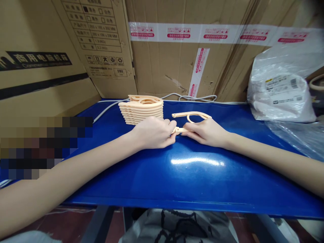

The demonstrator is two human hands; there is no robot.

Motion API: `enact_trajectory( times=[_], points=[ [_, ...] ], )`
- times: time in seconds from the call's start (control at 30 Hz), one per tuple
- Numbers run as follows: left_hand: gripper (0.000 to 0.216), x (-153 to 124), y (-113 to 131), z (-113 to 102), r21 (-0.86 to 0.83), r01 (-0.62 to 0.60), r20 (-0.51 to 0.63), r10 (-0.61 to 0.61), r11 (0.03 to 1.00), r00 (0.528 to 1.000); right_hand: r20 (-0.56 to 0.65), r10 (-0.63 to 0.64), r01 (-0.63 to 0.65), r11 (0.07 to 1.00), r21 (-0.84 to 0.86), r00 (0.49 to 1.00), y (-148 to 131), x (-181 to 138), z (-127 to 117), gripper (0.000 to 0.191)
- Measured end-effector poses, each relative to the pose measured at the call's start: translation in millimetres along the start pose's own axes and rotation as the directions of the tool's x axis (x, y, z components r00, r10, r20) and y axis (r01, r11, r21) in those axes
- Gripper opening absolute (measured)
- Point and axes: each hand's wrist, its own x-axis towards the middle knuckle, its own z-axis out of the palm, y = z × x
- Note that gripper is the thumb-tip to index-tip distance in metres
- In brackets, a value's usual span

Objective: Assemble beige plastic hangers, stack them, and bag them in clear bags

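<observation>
My left hand is closed in a pinch at one end of a cream plastic strip with a small round joint. From the other side, my right hand grips the same strip between thumb and fingers. Fingers cover much of it. Just behind my right hand shows a curved cream plastic arm with a loop; whether it joins the held strip I cannot tell. A neat stack of matching cream plastic pieces stands behind my left hand, which partly hides its lower right corner.
All this is on a glossy blue table. Cardboard boxes wall off its back and left. White cables run along the rear edge. At the right lies a clear plastic bag of white items. A blurred-out patch covers the left side.
</observation>
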Motion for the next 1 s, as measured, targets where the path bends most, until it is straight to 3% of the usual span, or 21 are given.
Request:
enact_trajectory(
  times=[0.2,1.0],
  points=[
    [0.029,0.1,-1.2,0.1,-0.133,0.043,0.03,-0.039,0.99,0.999,-0.001,0.009,-0.009,1.0,0.008,1.0,-0.3,-0.3,-0.9,0.056],
    [0.03,0.1,-2.7,4.7,-0.203,0.097,0.027,-0.094,0.974,0.995,0.009,0.006,-0.005,0.996,-0.085,1.0,-3.1,-0.3,-1.9,0.06]
  ],
)
